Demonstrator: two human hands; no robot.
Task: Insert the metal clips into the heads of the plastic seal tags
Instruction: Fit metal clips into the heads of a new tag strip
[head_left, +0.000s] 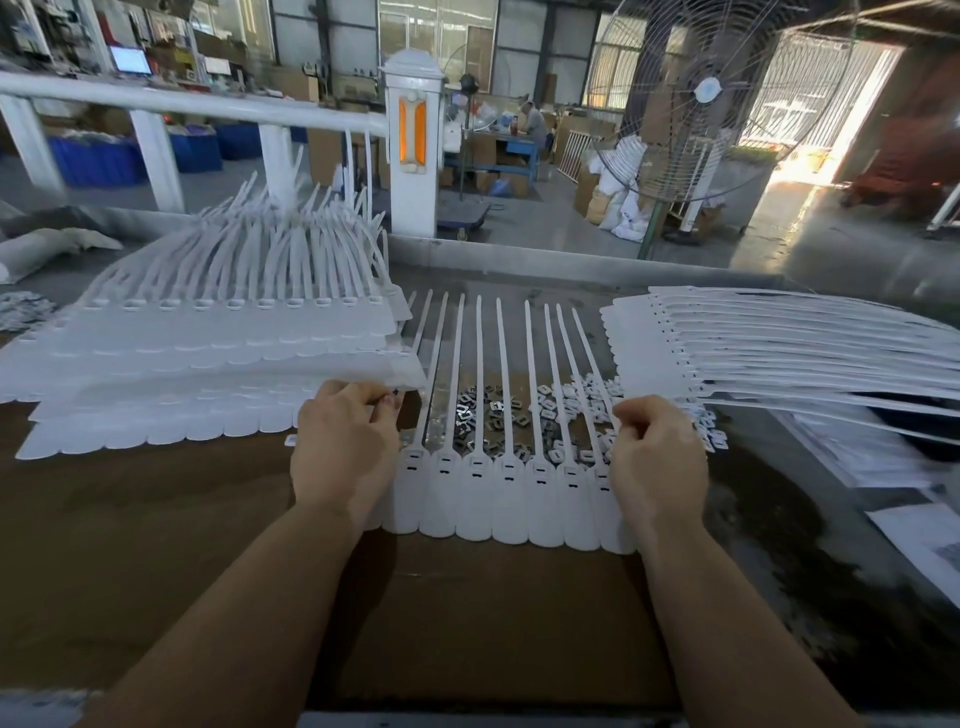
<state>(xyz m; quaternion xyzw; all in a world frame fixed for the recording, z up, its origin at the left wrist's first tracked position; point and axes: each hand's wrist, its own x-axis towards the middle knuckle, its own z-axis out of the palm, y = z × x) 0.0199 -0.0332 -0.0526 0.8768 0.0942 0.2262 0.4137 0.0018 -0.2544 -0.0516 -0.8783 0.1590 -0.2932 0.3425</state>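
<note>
A joined strip of white plastic seal tags (511, 499) lies flat on the brown table (156, 519). The left hand (345, 447) and right hand (657, 457), fingers curled, rest at its two ends; whether either pinches anything is unclear. Just beyond the strip's heads, small metal clips (493, 415) lie scattered beneath its straps.

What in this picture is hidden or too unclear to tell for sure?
Head view only:
- Left hand: curled fingers hide any clip held.
- Right hand: fingertips turned away, same doubt.
- Tag row: both ends covered by hands.
- Metal clips: too small to count.
- Right stack: blurred, cut off by the edge.
</note>
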